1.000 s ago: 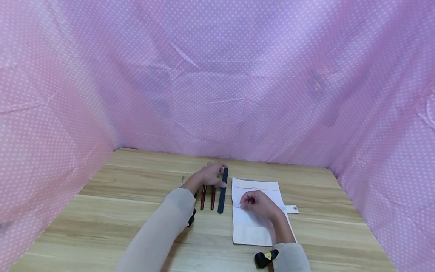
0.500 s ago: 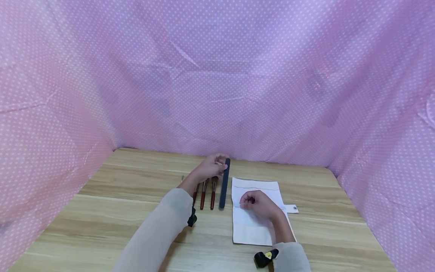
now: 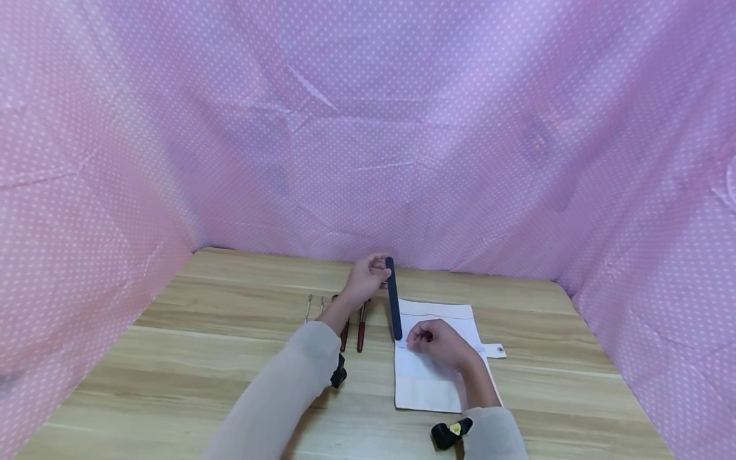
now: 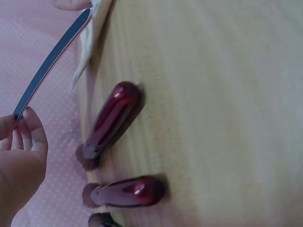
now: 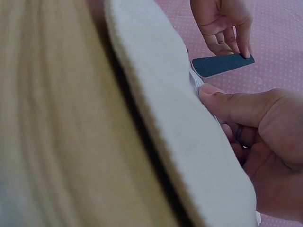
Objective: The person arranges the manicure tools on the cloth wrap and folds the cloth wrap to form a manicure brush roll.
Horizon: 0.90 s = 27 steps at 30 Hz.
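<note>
My left hand [image 3: 363,281] pinches the far end of a dark nail file [image 3: 393,300] between thumb and fingers. Raised off the table and tilted, the file has its near end over the left edge of a white fabric pouch [image 3: 425,393]. In the left wrist view the nail file [image 4: 52,61] shows a thin pinkish edge. My right hand [image 3: 439,345] is over the pouch with fingers curled; in the right wrist view its thumb and fingers pinch the white pocket edge, close to the file's near end. The pouch lies flat, its snap strap pointing right.
Makeup brushes with dark red handles, such as this brush [image 4: 113,118], lie left of the pouch, partly behind the left arm. Thin metal tools [image 3: 308,308] lie further left. A pink dotted cloth [image 3: 368,160] hangs around the wooden table [image 3: 172,370].
My left hand has lifted the nail file from the table and carried it right, so its near end now reaches the pouch. My right hand stays in place on the pouch.
</note>
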### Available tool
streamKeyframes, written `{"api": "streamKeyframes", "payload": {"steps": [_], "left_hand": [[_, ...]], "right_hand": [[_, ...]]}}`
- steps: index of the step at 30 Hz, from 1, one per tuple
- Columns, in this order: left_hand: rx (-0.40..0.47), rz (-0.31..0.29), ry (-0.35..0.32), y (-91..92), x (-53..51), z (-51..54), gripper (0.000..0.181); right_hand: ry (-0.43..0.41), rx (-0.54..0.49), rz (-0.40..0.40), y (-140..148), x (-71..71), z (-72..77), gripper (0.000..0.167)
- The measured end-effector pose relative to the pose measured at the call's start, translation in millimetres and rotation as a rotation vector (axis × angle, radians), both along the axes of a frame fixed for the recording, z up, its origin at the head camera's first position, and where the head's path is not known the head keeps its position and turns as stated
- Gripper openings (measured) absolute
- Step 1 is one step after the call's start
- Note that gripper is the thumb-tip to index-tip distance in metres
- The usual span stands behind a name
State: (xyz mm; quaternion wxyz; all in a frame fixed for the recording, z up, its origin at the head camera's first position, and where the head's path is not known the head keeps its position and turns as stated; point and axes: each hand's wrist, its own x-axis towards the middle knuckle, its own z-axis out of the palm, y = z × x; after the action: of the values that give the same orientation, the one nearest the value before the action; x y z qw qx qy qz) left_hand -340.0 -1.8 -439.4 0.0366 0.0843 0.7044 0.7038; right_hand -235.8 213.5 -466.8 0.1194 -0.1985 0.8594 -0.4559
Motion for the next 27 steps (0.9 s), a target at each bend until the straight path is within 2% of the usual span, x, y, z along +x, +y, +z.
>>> {"api": "streamKeyframes", "payload": {"steps": [3,11,18,27], "left_hand": [[-0.019,0.014,0.011,4.1,-0.4,-4.5,0.04],[-0.071,-0.021,0.008,11.2,-0.2,-9.5,0.043],[-0.097,-0.049,-0.001,17.2,1.2,-13.7,0.044],[-0.137,-0.095,-0.026,22.1,3.6,-17.5,0.037]], "right_hand": [[-0.007,-0.02,0.004,0,-0.4,0.7,0.014],[-0.012,-0.05,0.013,-2,-1.1,0.8,0.016],[0.0,-0.027,0.01,-2,-2.1,1.3,0.011],[0.002,-0.002,0.016,-3,-1.4,2.4,0.013]]}}
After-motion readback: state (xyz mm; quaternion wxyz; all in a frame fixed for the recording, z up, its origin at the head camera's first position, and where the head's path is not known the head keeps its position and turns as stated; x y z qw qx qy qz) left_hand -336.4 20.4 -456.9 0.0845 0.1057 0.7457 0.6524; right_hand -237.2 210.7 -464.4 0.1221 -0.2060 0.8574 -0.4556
